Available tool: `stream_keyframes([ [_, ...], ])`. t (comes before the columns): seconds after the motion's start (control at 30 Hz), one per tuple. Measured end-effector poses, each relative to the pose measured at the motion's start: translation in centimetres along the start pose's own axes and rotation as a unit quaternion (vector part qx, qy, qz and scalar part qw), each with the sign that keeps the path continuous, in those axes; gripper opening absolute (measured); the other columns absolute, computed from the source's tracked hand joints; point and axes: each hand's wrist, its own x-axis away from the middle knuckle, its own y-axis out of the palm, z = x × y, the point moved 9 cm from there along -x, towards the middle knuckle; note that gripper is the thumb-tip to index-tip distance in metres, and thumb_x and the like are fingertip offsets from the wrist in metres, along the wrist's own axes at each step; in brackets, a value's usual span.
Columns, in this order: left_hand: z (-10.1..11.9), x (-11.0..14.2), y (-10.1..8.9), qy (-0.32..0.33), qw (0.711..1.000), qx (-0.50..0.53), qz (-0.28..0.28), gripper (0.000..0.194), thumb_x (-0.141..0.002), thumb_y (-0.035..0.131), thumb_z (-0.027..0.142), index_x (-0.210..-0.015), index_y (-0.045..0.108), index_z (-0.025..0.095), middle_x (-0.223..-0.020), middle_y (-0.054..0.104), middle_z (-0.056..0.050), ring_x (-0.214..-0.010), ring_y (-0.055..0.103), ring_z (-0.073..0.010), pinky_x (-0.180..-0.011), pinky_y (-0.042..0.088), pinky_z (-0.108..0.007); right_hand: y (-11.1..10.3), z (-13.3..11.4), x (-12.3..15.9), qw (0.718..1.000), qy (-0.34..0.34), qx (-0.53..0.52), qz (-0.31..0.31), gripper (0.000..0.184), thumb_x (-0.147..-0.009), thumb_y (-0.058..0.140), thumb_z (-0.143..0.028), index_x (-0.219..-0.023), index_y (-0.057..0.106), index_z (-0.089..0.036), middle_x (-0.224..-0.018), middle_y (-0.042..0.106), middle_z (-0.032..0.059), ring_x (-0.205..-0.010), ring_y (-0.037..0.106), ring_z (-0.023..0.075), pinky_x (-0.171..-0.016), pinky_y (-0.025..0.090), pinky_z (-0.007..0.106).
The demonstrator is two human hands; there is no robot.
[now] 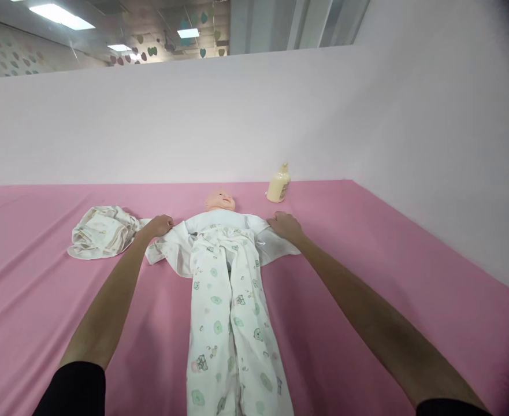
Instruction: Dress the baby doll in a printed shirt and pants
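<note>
A baby doll [220, 200] lies on its back, only its head showing above the clothes. Over its upper body spreads a white baby top [219, 217], sleeves out to both sides. White baby pants [223, 277] printed with green and pink bears run down from it towards me. My left hand [160, 225] is closed at the end of the top's left sleeve. Opposite it, my right hand [285, 225] is closed at the right sleeve, its fingertips pressed on the cloth. The doll's arms and legs are hidden.
Left of my left hand sits a crumpled white printed cloth [102, 231]. A pale yellow pump bottle [279, 184] stands behind the doll's head, to the right. The pink sheet [367, 277] covers the surface, bounded by white walls [171, 127] at the back and right.
</note>
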Motion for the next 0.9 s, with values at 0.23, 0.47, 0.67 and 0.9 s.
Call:
stream_keyframes([
  [0.23,-0.4,4.0,-1.1,-0.065,0.993,-0.014,0.097,0.044,-0.089,0.040,0.054,-0.106,0.062,0.020,-0.112,0.069,-0.015,-0.107,0.063,-0.0336,-0.086,0.046,-0.040,-1.7,-3.1,1.6,0.992,-0.054,0.106,0.044,0.020,-0.092,0.046,-0.031,-0.095,0.059,-0.015,-0.099,0.064,0.0162,-0.088,0.060,0.0282,-0.073,0.041,0.036],
  [0.47,5.8,7.2,-1.5,-0.005,0.982,-0.025,0.186,0.065,-0.091,0.038,0.064,-0.134,0.050,0.017,-0.149,0.042,-0.020,-0.138,0.037,-0.0372,-0.110,0.031,-0.053,-2.8,-15.3,7.0,0.958,-0.251,0.073,0.117,0.024,-0.096,0.041,-0.025,-0.097,0.062,-0.014,-0.107,0.065,0.0152,-0.103,0.056,0.0268,-0.094,0.038,0.037],
  [0.67,8.2,7.2,1.0,0.066,0.989,-0.044,0.123,0.044,-0.099,0.026,0.037,-0.134,0.048,0.020,-0.129,0.060,-0.016,-0.121,0.054,-0.0317,-0.100,0.039,-0.049,2.9,-26.8,10.2,0.889,-0.434,0.112,-0.091,0.023,-0.091,0.053,-0.027,-0.107,0.064,-0.015,-0.116,0.067,0.0141,-0.109,0.059,0.0264,-0.092,0.042,0.035],
  [0.9,7.1,8.3,1.4,0.063,0.993,-0.067,0.076,0.056,-0.093,0.043,0.033,-0.145,0.032,0.018,-0.139,0.052,-0.017,-0.130,0.046,-0.0339,-0.104,0.034,-0.051,8.4,-29.8,8.9,0.854,-0.410,0.245,-0.208,0.023,-0.076,0.069,-0.026,-0.096,0.068,-0.015,-0.102,0.073,0.0128,-0.088,0.069,0.0262,-0.070,0.047,0.031],
])
